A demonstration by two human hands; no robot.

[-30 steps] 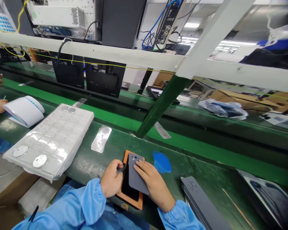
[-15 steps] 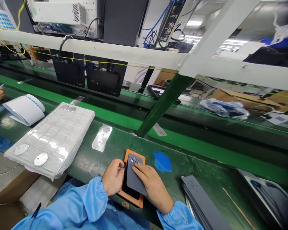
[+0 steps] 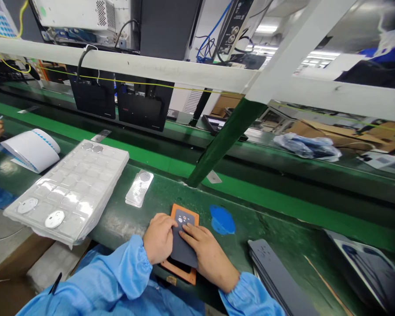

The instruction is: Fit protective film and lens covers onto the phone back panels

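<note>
Orange rubber jig (image 3: 181, 273) is lying on the green counter (image 3: 128, 217) in the head view, under a dark grey holed sheet (image 3: 183, 246). My left hand (image 3: 158, 238) is curling around the sheet's left edge, grasping it, while my right hand (image 3: 208, 261) is pressing flat across it. Even finger pressure is helping the sheet sit square on the jig.

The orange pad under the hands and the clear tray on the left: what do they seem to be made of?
The orange pad looks like silicone or rubber, going by its soft, matte surface, though it could be another plastic. The clear tray looks like thin formed plastic: glossy, see-through, with moulded pockets.
</note>
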